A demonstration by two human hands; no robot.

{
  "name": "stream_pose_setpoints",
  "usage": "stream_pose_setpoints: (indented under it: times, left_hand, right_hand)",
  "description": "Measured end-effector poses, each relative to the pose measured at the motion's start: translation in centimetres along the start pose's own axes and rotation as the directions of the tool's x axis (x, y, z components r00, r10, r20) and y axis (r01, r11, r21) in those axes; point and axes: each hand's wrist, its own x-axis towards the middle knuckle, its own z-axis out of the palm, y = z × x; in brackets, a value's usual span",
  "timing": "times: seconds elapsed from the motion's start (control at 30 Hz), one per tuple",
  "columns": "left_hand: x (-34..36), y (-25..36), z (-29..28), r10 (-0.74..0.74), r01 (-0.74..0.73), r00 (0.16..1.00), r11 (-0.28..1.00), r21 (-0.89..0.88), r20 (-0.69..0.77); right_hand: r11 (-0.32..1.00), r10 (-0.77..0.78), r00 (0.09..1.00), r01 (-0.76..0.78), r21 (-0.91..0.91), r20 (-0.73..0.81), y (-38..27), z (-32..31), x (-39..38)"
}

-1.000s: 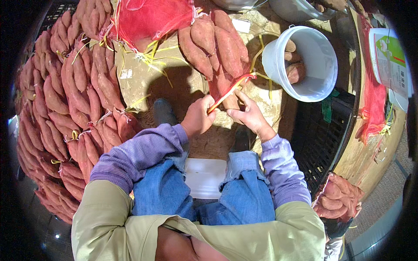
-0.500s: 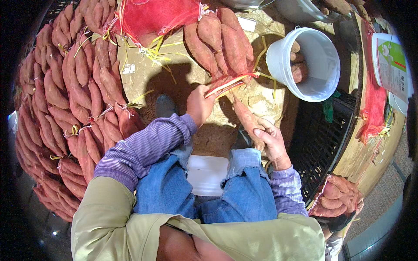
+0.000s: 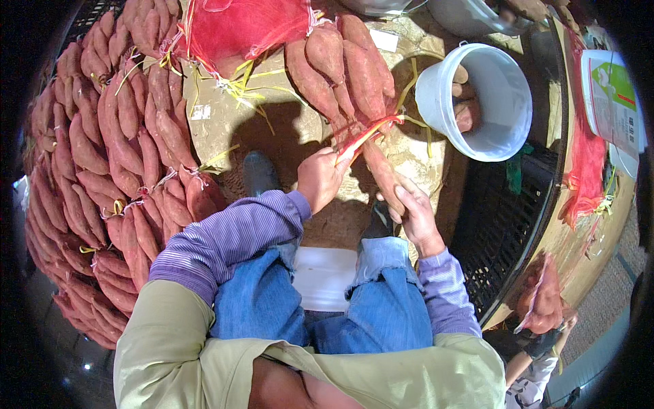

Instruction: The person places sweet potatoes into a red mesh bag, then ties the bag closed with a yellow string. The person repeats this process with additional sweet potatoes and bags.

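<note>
A red mesh bag with sweet potatoes in it lies in front of me, its mouth toward me. My left hand is closed on the near side of the bag's mouth and pulls the edge taut. In my right hand a single sweet potato is gripped by its lower end. Its upper tip reaches the bag's mouth, where the net edge partly hides it.
Filled net bags of sweet potatoes are piled at my left. Flat red mesh bags with yellow ties lie ahead. At right stand a white bucket holding sweet potatoes and a black crate. Another person's hand is by a filled bag, lower right.
My right hand has moved up and slightly left, bringing the sweet potato to the bag's mouth. The other person's bag at lower right has turned and shifted.
</note>
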Motion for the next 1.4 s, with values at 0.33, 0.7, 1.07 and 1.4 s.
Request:
stream_pose_setpoints:
  times: [0.33,0.7,1.07,1.4]
  left_hand:
    - [-0.7,-1.3,0.6,0.251,-0.252,0.968,0.959,0.131,0.021]
    - [-0.5,-2.1,1.5,0.156,-0.162,0.982,0.986,0.041,0.107]
    - [-0.3,-2.1,0.5,0.136,-0.152,0.981,0.981,0.116,0.138]
    - [-0.4,-1.8,0.8,0.085,-0.101,0.991,0.98,0.169,0.101]
  right_hand:
    - [0.241,-0.673,0.703,0.5,-0.831,0.228,3.7,3.6,14.0]
    - [0.114,-0.621,0.764,0.306,-0.945,0.173,5.2,0.4,15.1]
    - [-0.4,-0.835,0.384,0.07,-0.914,0.395,-15.9,-0.7,3.6]
    - [-0.859,0.002,0.994,-0.056,-0.51,-0.112,-19.1,-7.1,12.4]
